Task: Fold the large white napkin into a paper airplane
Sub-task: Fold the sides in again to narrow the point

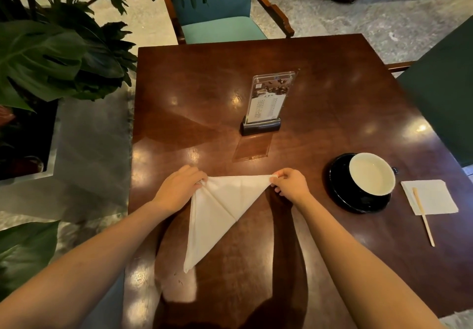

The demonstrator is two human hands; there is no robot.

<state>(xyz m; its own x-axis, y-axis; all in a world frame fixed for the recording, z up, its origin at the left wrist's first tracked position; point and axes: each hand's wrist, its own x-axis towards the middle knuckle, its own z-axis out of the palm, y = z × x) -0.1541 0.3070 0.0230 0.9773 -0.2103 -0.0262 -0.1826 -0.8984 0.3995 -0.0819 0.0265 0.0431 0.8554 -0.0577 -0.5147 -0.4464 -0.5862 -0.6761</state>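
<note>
The large white napkin (217,208) lies on the dark wooden table (320,93), folded into a long triangle. Its wide edge faces away from me and its tip points toward me. A diagonal crease crosses its middle. My left hand (179,188) pinches the far left corner. My right hand (290,184) pinches the far right corner between thumb and fingers. The two corners are pulled apart, so the far edge is taut.
An acrylic menu stand (266,103) stands at the table's middle. At the right sit a white cup (371,173) on a black saucer (337,188), and a small napkin (432,196) with a wooden stirrer (425,218). Chairs and plants surround the table.
</note>
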